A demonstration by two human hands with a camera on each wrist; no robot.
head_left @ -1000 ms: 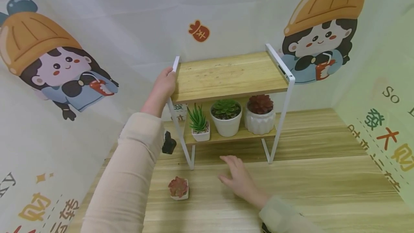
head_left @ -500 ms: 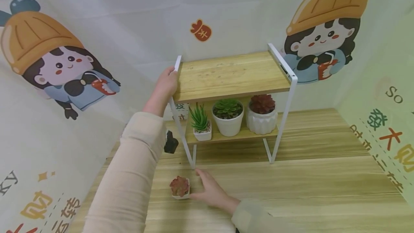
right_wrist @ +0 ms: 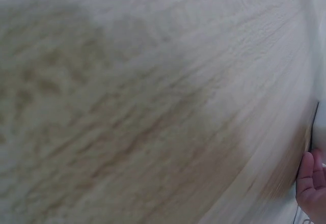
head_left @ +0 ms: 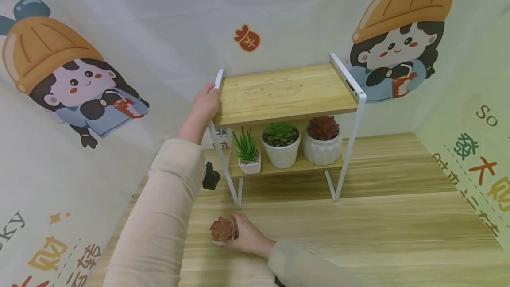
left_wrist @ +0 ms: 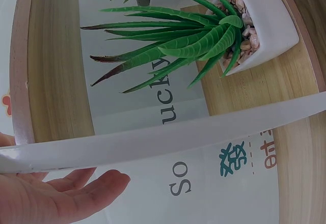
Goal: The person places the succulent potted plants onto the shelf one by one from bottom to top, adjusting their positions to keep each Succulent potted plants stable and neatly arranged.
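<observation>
A two-tier shelf [head_left: 287, 92] with wooden boards and a white metal frame stands on the wood-grain table. At its upper left side, my left hand [head_left: 204, 105] grips the white frame; the left wrist view has the fingers [left_wrist: 97, 193] beside the white bar [left_wrist: 153, 142]. My right hand [head_left: 249, 236] holds a small white pot with a reddish succulent [head_left: 222, 230], in front of the shelf's left leg. Thumb and fingers lie on either side of that pot. In the right wrist view, only part of the right hand [right_wrist: 313, 188] shows at the edge, and the pot is hidden.
On the lower board stand a spiky green plant [head_left: 249, 154] in a square pot, a green succulent [head_left: 280, 147] in a round pot and a dark red succulent [head_left: 322, 141] in a ribbed pot. A printed cloth [head_left: 171, 34] hangs behind.
My right hand has moved left across the table to the small reddish succulent and taken hold of its pot. The left hand stays on the shelf frame.
</observation>
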